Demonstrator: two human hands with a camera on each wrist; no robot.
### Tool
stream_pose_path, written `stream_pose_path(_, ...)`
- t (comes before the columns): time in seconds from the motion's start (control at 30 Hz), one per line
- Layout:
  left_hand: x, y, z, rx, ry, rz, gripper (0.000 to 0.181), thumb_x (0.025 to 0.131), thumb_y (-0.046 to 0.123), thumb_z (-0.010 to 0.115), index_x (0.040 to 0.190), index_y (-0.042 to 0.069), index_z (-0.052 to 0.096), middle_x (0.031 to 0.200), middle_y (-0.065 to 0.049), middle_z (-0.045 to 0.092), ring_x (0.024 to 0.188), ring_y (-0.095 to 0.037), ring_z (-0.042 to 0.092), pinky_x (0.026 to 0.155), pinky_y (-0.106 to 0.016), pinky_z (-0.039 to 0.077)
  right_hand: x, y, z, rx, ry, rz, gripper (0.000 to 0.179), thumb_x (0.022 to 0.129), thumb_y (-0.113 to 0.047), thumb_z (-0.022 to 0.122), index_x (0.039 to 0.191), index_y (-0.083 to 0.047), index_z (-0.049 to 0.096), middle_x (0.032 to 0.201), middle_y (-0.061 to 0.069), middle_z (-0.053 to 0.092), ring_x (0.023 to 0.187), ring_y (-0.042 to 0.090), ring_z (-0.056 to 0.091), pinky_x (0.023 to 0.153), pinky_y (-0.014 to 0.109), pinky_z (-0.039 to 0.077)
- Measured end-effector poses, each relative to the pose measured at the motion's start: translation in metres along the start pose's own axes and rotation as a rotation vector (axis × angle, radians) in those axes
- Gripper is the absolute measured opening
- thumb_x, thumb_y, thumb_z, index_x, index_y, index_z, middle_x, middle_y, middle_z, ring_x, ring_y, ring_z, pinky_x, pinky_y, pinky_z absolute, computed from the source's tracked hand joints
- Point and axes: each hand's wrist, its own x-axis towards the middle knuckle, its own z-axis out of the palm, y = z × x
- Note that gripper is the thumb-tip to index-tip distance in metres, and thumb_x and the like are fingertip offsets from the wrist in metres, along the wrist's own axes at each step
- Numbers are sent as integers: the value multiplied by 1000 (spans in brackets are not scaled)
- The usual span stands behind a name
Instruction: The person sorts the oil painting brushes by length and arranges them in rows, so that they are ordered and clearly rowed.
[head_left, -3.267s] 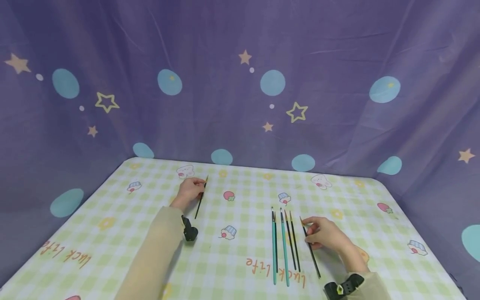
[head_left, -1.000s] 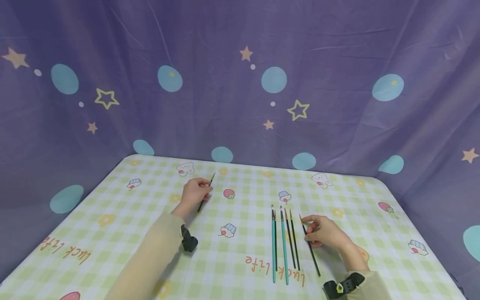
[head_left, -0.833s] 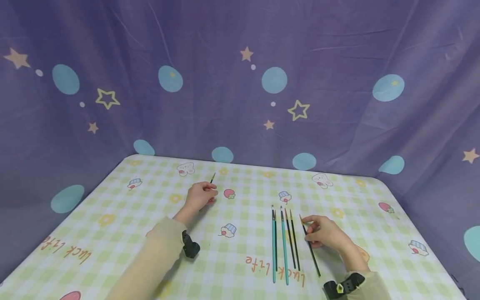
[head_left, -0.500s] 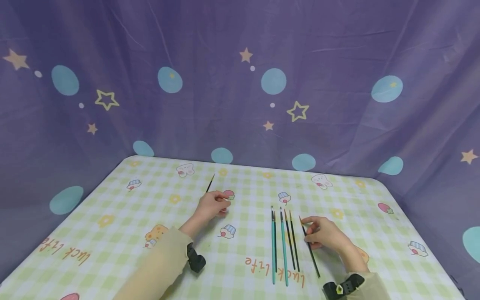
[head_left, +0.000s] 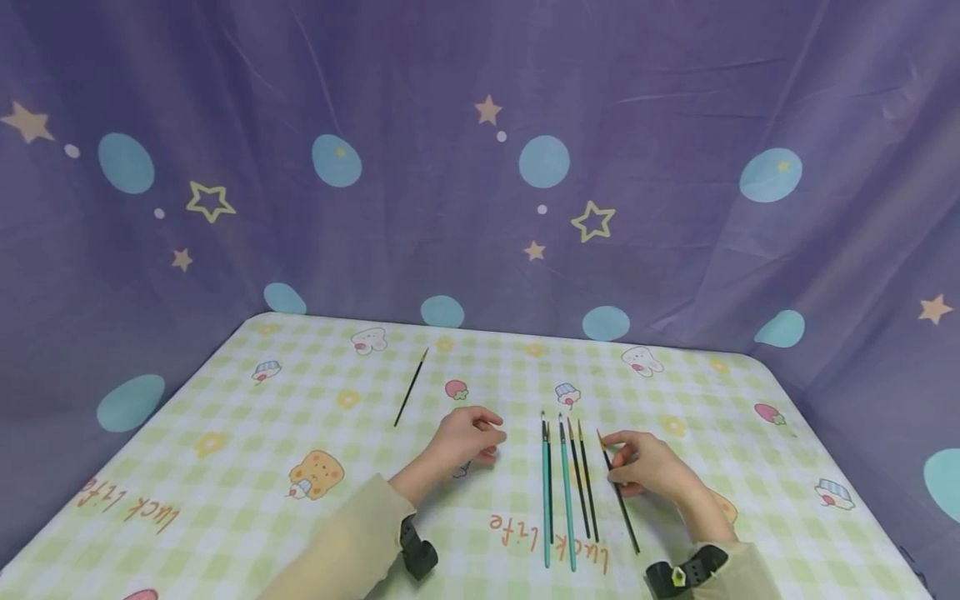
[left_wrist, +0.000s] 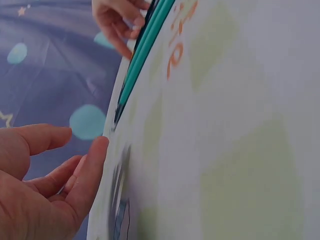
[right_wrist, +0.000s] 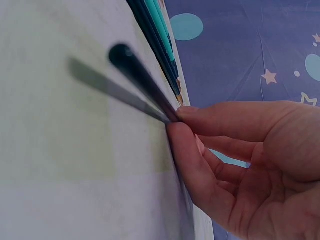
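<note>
My right hand pinches a black-handled paintbrush between thumb and fingers near its bristle end. In the right wrist view that paintbrush casts a shadow on the cloth beside it. My left hand holds nothing and is over the cloth, left of the row of brushes. The left wrist view shows the left hand with thumb and fingers apart. In the row lie two teal-handled paintbrushes and several black-handled paintbrushes, roughly parallel. A lone black paintbrush lies at the far left, slanted.
A green-and-white checked tablecloth with printed pictures covers the table. Behind it hangs a purple curtain with stars and blue dots. Each wrist wears a black strap, the left wrist strap low over the cloth.
The left hand has let go of the lone black paintbrush, leaving it on the cloth, and moved right and nearer to the row. The right hand keeps its place.
</note>
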Motion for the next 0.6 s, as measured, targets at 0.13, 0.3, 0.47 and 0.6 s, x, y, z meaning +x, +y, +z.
stream_pose_path(0.13, -2, 3, 13, -15, -29, -8, 28, 81, 7, 64, 106, -5, 59, 83, -10, 59, 64, -18, 61, 58, -31, 55, 0, 0, 0, 3, -6, -3, 50, 73, 5, 67, 121, 6, 51, 75, 8, 54, 58, 16, 56, 51, 32, 53)
stream_pose_path(0.3, -4, 5, 29, -35, -66, -21, 27, 81, 4, 63, 105, -5, 59, 79, -9, 60, 58, -16, 62, 55, -30, 55, 0, 1, 1, 10, -4, 3, 51, 73, 5, 67, 121, 6, 51, 76, 8, 54, 58, 16, 57, 51, 32, 53)
stream_pose_path(0.47, -4, 4, 44, -78, -86, -42, 26, 79, 2, 65, 103, -5, 59, 77, -8, 61, 56, -16, 61, 55, -30, 55, -1, 0, 1, 12, 7, 16, 51, 72, 5, 67, 121, 5, 52, 76, 8, 54, 58, 16, 57, 52, 32, 53)
stream_pose_path(0.6, -4, 3, 53, -87, -71, -48, 24, 77, 0, 65, 100, -5, 59, 76, -8, 61, 55, -19, 63, 54, -31, 55, -1, -1, 1, 15, 3, 15, 51, 72, 5, 68, 121, 5, 52, 76, 8, 54, 59, 16, 57, 52, 32, 53)
